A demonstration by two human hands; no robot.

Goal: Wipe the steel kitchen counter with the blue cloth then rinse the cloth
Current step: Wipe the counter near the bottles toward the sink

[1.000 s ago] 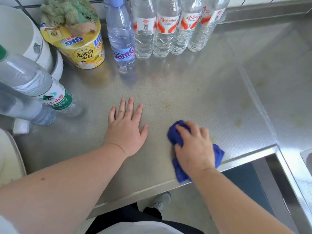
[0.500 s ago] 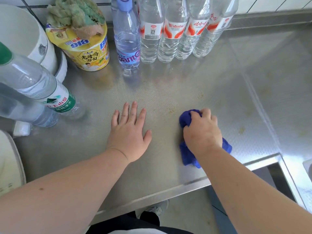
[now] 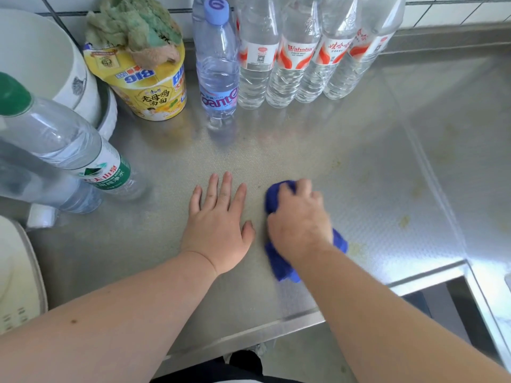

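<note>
The steel counter fills most of the view, with yellowish stains on its right half. My right hand presses a crumpled blue cloth onto the counter near the front edge; the cloth shows above the fingers and below the wrist. My left hand lies flat on the steel, fingers spread, just left of the cloth, its thumb almost touching the right hand.
Several clear water bottles and a blue-capped bottle stand along the back wall. A yellow noodle cup holds a green rag. A green-labelled bottle and a white pot crowd the left. A sink corner shows far right.
My right hand has slid the blue cloth away from the front edge and then left, ending close beside my left thumb. The left hand has stayed flat in place.
</note>
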